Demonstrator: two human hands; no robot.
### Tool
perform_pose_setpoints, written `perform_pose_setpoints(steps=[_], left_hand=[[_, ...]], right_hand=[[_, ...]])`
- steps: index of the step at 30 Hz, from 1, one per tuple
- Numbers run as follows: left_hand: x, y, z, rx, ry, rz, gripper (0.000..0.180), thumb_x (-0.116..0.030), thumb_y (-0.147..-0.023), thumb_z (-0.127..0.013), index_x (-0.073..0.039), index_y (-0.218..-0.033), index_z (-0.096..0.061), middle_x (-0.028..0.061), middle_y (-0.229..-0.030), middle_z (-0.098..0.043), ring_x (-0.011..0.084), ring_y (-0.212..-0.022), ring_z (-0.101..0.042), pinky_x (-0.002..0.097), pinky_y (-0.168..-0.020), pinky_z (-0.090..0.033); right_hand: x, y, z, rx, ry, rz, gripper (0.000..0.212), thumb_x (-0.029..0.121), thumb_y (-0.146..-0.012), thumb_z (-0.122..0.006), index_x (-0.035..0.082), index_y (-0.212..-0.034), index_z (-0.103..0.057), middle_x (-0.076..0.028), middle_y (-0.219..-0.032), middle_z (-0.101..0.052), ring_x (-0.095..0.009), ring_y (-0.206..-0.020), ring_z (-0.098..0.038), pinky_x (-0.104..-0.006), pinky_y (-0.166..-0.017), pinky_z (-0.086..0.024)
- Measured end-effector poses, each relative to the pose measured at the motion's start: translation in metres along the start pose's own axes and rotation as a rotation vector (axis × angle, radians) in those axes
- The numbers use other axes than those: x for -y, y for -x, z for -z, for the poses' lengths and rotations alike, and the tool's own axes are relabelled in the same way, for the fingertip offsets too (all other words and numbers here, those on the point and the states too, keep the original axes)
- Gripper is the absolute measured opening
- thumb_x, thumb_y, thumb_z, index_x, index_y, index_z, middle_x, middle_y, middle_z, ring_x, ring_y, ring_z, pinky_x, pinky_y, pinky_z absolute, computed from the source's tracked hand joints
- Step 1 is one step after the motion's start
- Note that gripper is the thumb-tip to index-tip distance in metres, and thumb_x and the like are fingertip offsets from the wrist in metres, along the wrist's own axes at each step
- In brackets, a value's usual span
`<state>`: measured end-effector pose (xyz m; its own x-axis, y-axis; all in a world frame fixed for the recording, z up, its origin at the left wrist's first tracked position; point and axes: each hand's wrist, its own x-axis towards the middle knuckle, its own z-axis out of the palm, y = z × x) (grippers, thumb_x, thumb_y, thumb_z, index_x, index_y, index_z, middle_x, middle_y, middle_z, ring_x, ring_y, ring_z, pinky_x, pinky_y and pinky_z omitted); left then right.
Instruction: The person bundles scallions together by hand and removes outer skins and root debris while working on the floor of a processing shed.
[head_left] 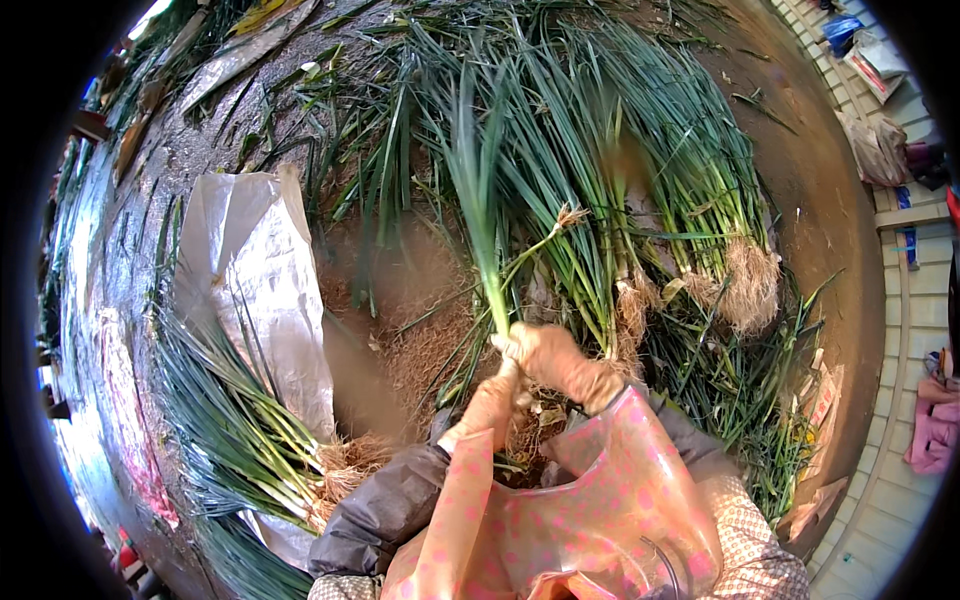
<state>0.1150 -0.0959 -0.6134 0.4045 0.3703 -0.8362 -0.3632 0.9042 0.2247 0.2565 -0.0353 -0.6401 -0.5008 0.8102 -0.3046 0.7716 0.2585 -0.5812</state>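
In front of my body, both gloved hands are closed on a green garlic stalk [487, 250], its long leaves pointing away from me. My right hand [555, 358] wraps the pale stem from the right. Just below and to the left, my left hand [490, 405] closes round the lower end; the root end is mostly hidden by the hands. Beyond and to the right lies a large pile of green garlic [590, 140], with bushy brown roots [752, 285] toward me. At the lower left a smaller heap of stalks [250, 420] has its roots turned toward my left sleeve.
A white plastic sack [250, 270] lies at the left, partly under the smaller heap. Brown root scraps and soil [415, 330] cover the ground ahead of my hands. Loose trimmed leaves [730, 390] lie at the right. A pale tiled strip [905, 320] runs along the far right.
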Motion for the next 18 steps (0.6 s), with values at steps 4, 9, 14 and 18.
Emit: perform_pose_setpoints(steps=[4, 9, 14, 18], left_hand=[[-0.003, -0.005, 0.007, 0.0, -0.072, 0.037, 0.047, -0.054, -0.094, -0.04, -0.012, -0.08, -0.055, -0.0038, -0.056, -0.043, 0.0087, -0.043, -0.031, 0.0253, -0.039, -0.025], [-0.042, 0.001, 0.017, 0.165, 0.142, -0.26, 0.054, -0.061, -0.091, -0.04, -0.01, -0.087, -0.058, -0.0068, -0.053, -0.037, 0.0051, -0.04, -0.03, 0.0216, -0.036, -0.025], [-0.039, -0.013, 0.013, 0.207, -0.304, -0.122, 0.037, -0.04, -0.093, -0.054, -0.011, -0.071, -0.055, -0.0032, -0.051, -0.042, 0.0082, -0.04, -0.038, 0.0233, -0.035, -0.03], [-0.026, -0.042, -0.017, 0.405, -0.405, -0.224, 0.036, -0.03, -0.093, -0.054, -0.002, -0.114, -0.059, 0.0077, -0.09, -0.067, 0.0056, -0.045, -0.044, 0.0194, -0.039, -0.034]], right_hand=[[0.01, 0.066, -0.009, -0.255, 0.445, 0.266, 0.02, 0.02, -0.081, -0.059, 0.006, -0.096, -0.06, -0.001, -0.078, -0.053, -0.014, -0.061, -0.056, -0.028, -0.046, -0.046], [-0.003, 0.142, 0.052, 0.024, 0.167, 0.359, 0.029, 0.028, -0.082, -0.063, 0.008, -0.103, -0.058, -0.002, -0.074, -0.058, -0.02, -0.065, -0.062, -0.0304, -0.054, -0.05], [-0.071, 0.069, 0.047, -0.462, 0.137, -0.572, 0.053, 0.052, -0.08, -0.064, 0.008, -0.109, -0.057, -0.008, -0.073, -0.063, -0.022, -0.062, -0.062, -0.0339, -0.06, -0.051], [-0.121, 0.006, 0.05, -0.236, 0.404, -0.605, 0.046, 0.05, -0.086, -0.058, 0.007, -0.102, -0.058, -0.007, -0.065, -0.063, -0.019, -0.055, -0.058, -0.036, -0.054, -0.046]])
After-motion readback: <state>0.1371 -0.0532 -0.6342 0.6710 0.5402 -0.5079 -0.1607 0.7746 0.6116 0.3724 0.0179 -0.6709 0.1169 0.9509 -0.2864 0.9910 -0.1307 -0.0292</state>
